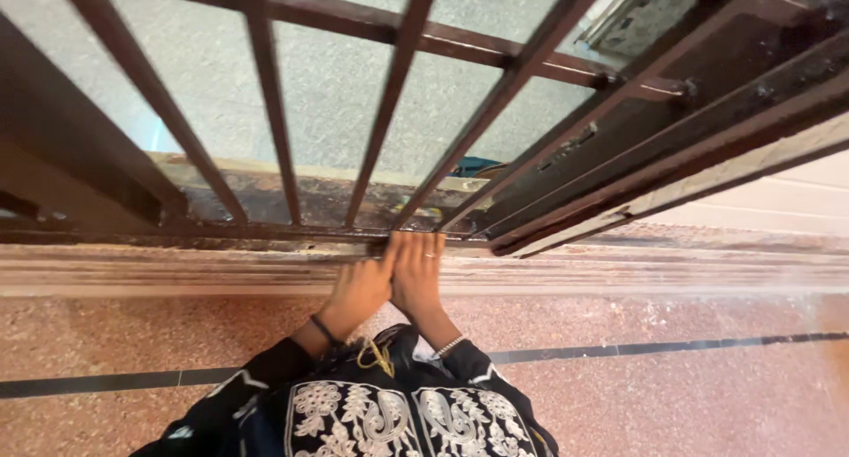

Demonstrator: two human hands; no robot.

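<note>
The left hand and right hand lie flat side by side, touching, fingers extended and pressed onto the pale stone sill. Just beyond, 5 brown metal window bars rise from a rusty frame. Nearer lies speckled reddish floor.

Warm indoor light, daylight through frosted panes; wide-angle bending at edges; soft focus.
</note>
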